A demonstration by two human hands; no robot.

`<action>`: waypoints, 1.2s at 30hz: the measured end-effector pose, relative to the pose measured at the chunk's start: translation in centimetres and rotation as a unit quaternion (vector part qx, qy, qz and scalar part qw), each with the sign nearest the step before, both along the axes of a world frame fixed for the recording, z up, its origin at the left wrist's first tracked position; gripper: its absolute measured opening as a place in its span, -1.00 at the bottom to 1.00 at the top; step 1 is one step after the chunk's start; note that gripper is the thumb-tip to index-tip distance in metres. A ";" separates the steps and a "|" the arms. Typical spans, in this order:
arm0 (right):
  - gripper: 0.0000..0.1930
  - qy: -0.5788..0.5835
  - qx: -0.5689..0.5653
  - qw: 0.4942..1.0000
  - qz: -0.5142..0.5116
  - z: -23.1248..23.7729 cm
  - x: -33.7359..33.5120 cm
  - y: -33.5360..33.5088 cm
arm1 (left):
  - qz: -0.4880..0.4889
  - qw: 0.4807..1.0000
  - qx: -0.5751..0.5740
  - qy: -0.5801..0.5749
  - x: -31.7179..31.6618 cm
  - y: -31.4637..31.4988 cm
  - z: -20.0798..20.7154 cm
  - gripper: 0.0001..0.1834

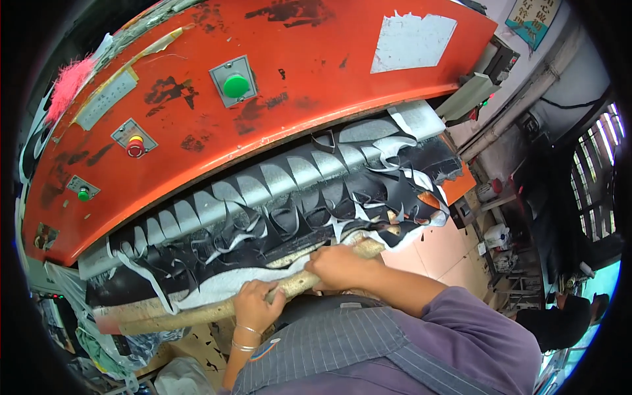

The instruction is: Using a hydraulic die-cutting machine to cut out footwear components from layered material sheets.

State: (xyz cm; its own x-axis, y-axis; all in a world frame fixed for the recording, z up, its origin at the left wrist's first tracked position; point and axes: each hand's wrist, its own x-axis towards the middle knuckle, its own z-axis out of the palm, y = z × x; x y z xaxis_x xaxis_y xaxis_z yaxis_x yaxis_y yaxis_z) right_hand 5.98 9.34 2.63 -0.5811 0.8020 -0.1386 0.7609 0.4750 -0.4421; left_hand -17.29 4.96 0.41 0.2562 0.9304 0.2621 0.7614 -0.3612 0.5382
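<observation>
My left hand (255, 306), with bangles at its wrist, is curled over a speckled beige board edge (197, 317), beside a strip of white material (230, 286). Further right, my right hand (339, 266) is closed on the same edge, its fingertips partly hidden. In front of both hands lies a black sheet (289, 220) with a white underside, cut into a row of curved gaps and pointed, curling scraps. Its right end hangs in a ragged, folded bunch (418, 204).
An orange-red press (197, 125) spans the far side, with a green button (236, 86) and a red stop knob (135, 147). A pale metal bed (263, 184) runs below it. Plastic bags (181, 377) lie at lower left. A person in black (559, 322) is at far right.
</observation>
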 end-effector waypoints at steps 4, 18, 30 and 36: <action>-0.57 0.166 0.133 0.952 -0.222 1.6 4.5 8.4 | -0.059 0.992 -0.113 0.008 -1.3 1.9 1.9 -0.79; -0.70 0.226 0.280 0.898 -0.252 -6.1 6.4 19.2 | -0.079 0.951 -0.136 -0.268 5.8 26.2 -1.5 -0.53; -0.74 0.136 0.308 0.921 -0.198 -8.0 4.0 19.7 | -0.066 0.996 -0.053 0.007 10.1 29.4 -3.9 -0.12; -0.75 0.138 0.332 0.914 -0.189 -8.2 4.0 19.8 | -0.055 0.998 -0.037 0.016 10.2 29.2 -3.9 -0.12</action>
